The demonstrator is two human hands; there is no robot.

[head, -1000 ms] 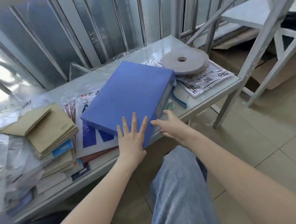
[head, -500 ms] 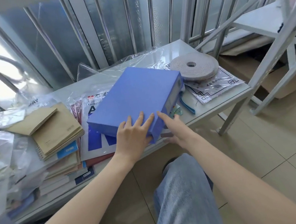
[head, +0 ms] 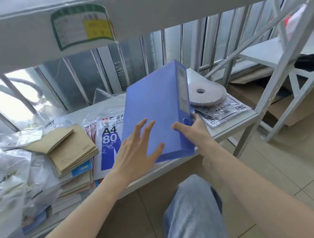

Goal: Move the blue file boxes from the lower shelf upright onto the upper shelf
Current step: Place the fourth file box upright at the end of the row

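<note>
A blue file box (head: 156, 106) is tilted up on end above the lower shelf (head: 233, 127), its spine with a clear label window facing right. My left hand (head: 136, 151) lies flat against its broad blue face with fingers spread. My right hand (head: 193, 131) grips its lower right corner at the spine, thumb on the face. The upper shelf (head: 155, 10) runs across the top of the view, its front edge bearing a green-bordered label. What stands on the upper shelf is mostly hidden.
On the lower shelf lie a pack of A4 paper (head: 110, 142), stacked brown notebooks (head: 70, 149), plastic bags (head: 1, 180) at left and a grey tape roll (head: 207, 94) at right. A second metal rack (head: 288, 69) stands to the right. My knee (head: 192, 216) is below.
The blue file box has been lifted off the lower shelf and tipped from flat to nearly upright. Both hands rose with it, and the view tilted up, revealing the upper shelf.
</note>
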